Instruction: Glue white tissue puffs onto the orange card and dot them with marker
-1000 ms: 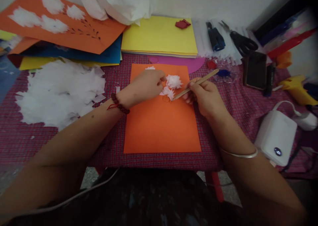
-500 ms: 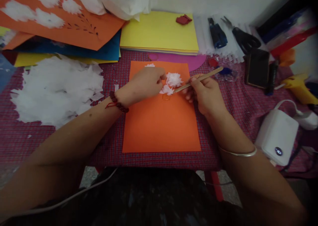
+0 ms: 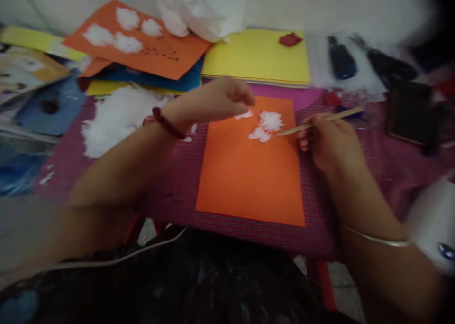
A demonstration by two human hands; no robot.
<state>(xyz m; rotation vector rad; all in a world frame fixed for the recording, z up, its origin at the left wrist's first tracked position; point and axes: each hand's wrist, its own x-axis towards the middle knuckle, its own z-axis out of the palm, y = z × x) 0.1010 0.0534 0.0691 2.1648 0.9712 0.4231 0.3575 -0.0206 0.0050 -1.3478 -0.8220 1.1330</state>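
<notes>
My left hand (image 3: pixel 236 95), blurred, is raised over the upper left of the orange sheet (image 3: pixel 250 181), its fingers curled together. What is between them, if anything, I cannot make out. My right hand (image 3: pixel 329 134) is closed around a flat wooden craft stick (image 3: pixel 343 114) at the sheet's right edge. The stick's tip lies close beside a small ruffled white paper clump (image 3: pixel 260 134). Just above it on the sheet is a fuller white paper flower (image 3: pixel 271 121). A third white paper piece (image 3: pixel 243 115) shows partly beneath my left hand. Below the small clump is a faint glossy mark.
A pile of white paper pieces (image 3: pixel 110 117) lies left, partly behind my left forearm. Behind stand an orange card with white flowers (image 3: pixel 174 53) and a yellow paper stack (image 3: pixel 256 56). Scissors (image 3: pixel 391 68), a dark phone (image 3: pixel 408 113) and a white device (image 3: pixel 435 224) are at right.
My left hand has lifted up and away from the small white clump. My right hand still holds the craft stick near it. The whole view has shifted toward the left.
</notes>
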